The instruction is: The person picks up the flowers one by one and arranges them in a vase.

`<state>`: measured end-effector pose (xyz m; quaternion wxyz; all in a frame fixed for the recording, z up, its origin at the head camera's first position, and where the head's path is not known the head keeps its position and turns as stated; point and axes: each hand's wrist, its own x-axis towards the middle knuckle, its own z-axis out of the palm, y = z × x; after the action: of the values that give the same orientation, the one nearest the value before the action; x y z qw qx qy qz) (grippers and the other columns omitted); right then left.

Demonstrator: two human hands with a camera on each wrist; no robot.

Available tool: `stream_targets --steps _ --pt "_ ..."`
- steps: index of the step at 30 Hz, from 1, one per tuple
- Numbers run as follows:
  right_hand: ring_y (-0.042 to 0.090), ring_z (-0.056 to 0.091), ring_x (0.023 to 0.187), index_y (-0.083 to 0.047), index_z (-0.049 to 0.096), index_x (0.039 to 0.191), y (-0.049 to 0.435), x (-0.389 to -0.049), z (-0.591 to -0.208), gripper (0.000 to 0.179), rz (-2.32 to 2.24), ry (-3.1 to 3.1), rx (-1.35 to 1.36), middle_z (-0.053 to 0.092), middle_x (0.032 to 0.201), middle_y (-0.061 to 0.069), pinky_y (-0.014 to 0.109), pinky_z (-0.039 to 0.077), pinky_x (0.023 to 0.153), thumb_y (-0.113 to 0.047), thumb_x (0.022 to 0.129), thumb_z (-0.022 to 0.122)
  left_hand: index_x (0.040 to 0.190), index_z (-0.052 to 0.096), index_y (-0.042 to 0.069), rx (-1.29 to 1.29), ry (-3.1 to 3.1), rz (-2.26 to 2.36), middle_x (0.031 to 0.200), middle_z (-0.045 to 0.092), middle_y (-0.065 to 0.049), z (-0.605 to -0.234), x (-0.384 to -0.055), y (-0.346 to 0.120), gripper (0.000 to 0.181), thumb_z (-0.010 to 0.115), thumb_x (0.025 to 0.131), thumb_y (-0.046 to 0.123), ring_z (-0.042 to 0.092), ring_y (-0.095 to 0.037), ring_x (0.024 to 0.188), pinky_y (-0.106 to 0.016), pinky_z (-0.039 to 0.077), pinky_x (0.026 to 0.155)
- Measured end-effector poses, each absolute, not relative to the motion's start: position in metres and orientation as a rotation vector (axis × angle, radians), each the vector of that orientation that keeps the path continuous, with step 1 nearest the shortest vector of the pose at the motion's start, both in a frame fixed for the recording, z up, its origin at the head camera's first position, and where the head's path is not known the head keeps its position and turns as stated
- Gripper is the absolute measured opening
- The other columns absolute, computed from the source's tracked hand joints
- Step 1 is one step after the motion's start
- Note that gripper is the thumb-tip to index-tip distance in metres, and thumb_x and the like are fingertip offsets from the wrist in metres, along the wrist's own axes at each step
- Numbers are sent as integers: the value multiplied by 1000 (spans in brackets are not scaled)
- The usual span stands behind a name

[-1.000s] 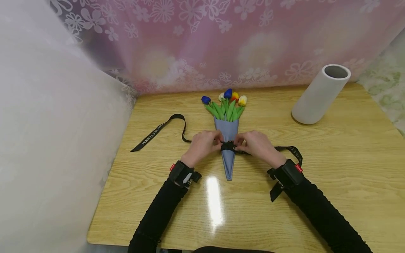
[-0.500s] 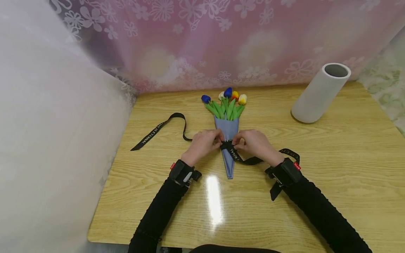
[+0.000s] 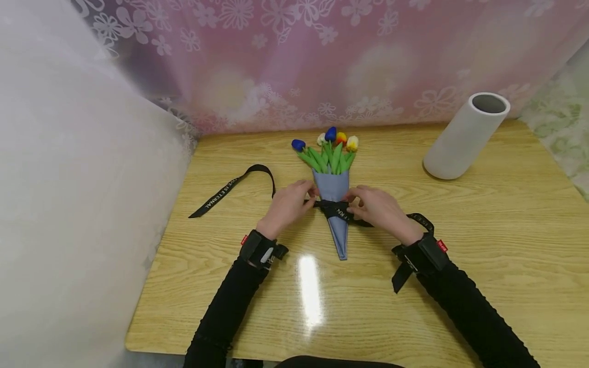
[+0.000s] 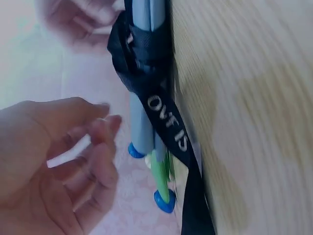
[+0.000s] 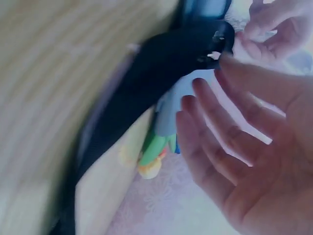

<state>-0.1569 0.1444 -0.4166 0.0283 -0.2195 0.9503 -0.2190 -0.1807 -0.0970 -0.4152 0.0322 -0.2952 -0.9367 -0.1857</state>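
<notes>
A bouquet of tulips [image 3: 338, 156] in a blue-grey wrapper [image 3: 332, 185] lies on the table, its narrow end toward me. Black lettered ribbon [image 3: 335, 208] crosses the wrapper's middle in a knot, one tail running out to each side. At the knot's left is my left hand [image 3: 290, 204]; the left wrist view shows its thumb and fingers loosely bent, nothing between them, beside the ribbon [image 4: 164, 117]. My right hand [image 3: 378, 208] is at the knot's right. In the right wrist view its fingers are spread and loosely bent, thumb tip right at the ribbon [image 5: 142, 73].
A white vase [image 3: 465, 140] stands at the back right of the wooden table [image 3: 497, 225]. Behind the table hangs a pink floral curtain [image 3: 303, 66]. A pale cloth or wall [image 3: 92, 204] borders the left side.
Both hands have moved apart from the middle, the left leftward and the right slightly rightward. The ribbon's knot now shows between them. The wrapper's narrow end has shifted slightly right.
</notes>
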Motion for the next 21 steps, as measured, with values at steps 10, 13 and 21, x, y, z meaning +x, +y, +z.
stream_targets --steps 10,13,21 --pt "9 56 59 -16 75 88 133 -156 -413 9 -705 3001 -807 71 80 0 28 44 53 -20 87 82 99 74 19 -927 -2896 -465 95 70 3 -422 -177 -88 9 71 97 28 68 -13 78 -27 51 58" --pt "11 56 62 -15 74 85 143 -153 -413 8 -655 3001 -724 70 83 1 29 44 55 -16 87 82 91 71 19 -800 -2944 -385 87 67 3 -423 -178 -95 7 73 95 24 64 -12 71 -27 45 52" --pt "24 67 81 -11 75 100 161 -151 -410 11 -613 3028 -644 69 98 8 39 53 66 -20 95 74 110 71 14 -840 -2962 -487 102 67 -4 -411 -182 -97 19 71 98 28 63 -16 73 -28 48 56"
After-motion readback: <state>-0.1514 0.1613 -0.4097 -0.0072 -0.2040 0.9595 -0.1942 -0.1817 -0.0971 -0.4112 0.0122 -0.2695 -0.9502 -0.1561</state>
